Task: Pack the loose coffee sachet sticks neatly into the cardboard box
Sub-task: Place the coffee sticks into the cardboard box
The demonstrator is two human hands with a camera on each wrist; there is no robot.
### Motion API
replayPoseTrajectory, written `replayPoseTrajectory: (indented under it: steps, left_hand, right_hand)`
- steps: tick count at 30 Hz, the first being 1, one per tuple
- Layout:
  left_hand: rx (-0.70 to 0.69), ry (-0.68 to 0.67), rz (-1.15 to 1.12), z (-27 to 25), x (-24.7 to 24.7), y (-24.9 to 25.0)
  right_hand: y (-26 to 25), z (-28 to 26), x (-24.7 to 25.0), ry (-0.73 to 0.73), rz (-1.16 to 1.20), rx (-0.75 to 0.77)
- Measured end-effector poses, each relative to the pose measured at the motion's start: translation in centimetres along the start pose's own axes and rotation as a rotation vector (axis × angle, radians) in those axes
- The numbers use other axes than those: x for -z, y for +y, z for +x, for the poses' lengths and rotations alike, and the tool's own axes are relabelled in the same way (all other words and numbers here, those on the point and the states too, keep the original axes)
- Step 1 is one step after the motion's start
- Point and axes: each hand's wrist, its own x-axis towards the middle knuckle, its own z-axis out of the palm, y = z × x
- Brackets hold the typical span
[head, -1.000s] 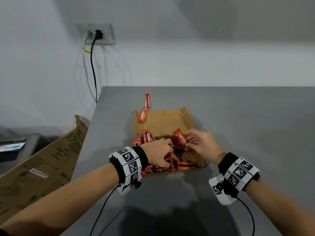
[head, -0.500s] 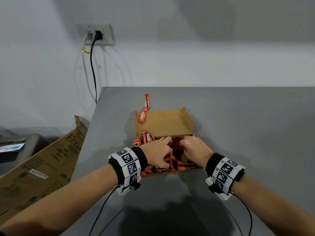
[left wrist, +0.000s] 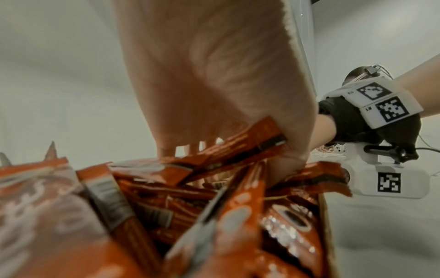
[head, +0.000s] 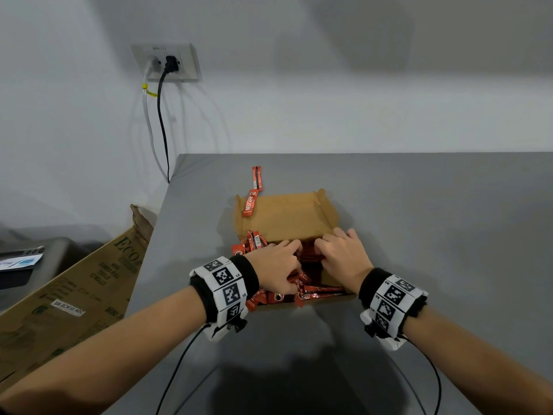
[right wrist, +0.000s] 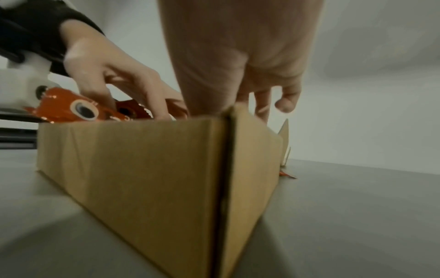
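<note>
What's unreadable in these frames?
- Head view: sachet count in the brown cardboard box, covered by left hand and right hand.
- Left wrist view: print on the red coffee sachet sticks, blurred.
- Right wrist view: box interior, hidden by its wall.
- Head view: wall socket label, too small.

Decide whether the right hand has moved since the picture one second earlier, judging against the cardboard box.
Yes. The right hand has moved left and inward over the cardboard box, now close beside the left hand.
</note>
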Motion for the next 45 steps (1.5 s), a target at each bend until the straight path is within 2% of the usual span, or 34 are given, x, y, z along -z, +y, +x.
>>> replayPoseTrajectory:
  steps: [3,5,11,19,25,28,30,34,39,45]
  left_hand:
    - [0.003,0.000,0.030,0.2,-0.5,0.0]
    - [0.003,0.008,0.035,0.3,-0.9,-0.1]
    - [0.008,0.022,0.015,0.5,-1.1,-0.3]
    - [-0.009,0.040,-0.017,0.3,-1.0,-0.3]
    - [-0.011,0.039,-0.014,-0.1,0.2,0.0]
    - [0.022,0.018,-0.109,0.0,1.2,-0.3]
    - [0.063,0.058,-0.152,0.5,2.0,-0.7]
    - [0.198,0.231,-0.096,2.1,2.6,-0.6]
    - [0.249,0.177,-0.032,3.4,2.5,0.3]
    - [0.270,0.221,0.043,3.7,2.1,0.7]
  right_hand:
    - [1.1,-0.3,0.2,0.009,0.052,-0.083]
    - [2.1,-0.8,0.3,-0.049,0.099,-0.115]
    - [2.8,-1.4,-0.4,-0.073,0.358,-0.201]
    - [2.1,-0.8,-1.4,0.014,0.459,-0.331]
    - [1.9,-0.8,-1.7,0.046,0.409,-0.329]
    - [1.9,-0.8,-1.6,0.050,0.413,-0.315]
    - [2.1,-0.8,-1.5,0.046,0.423,-0.311]
    - [2.1,-0.8,-1.6,0.042,0.428,-0.312]
    - [2.0,-0.9,-1.6,0.053,0.430,-0.300]
    - [2.0,-0.9,-1.8,0.062,0.441,-0.301]
